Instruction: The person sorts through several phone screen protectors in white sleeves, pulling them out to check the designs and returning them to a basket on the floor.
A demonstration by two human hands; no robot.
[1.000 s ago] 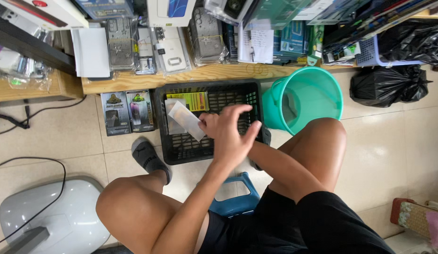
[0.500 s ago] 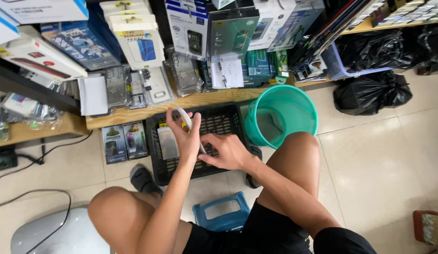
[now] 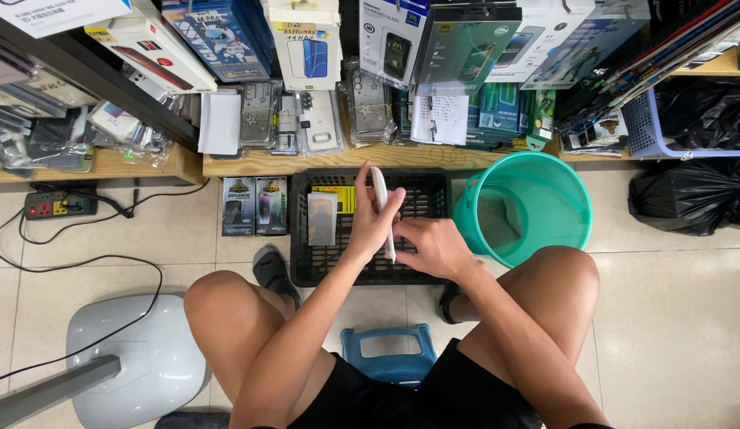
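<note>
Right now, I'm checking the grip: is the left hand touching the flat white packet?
Touching. The head view shows the left hand with its fingers wrapped around the flat white packet, held on edge above the black crate.

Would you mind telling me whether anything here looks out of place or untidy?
Mostly orderly. Two boxed packs lie on the floor tiles beside the black crate rather than on the shelf, and a black cable trails loose across the floor.
</note>
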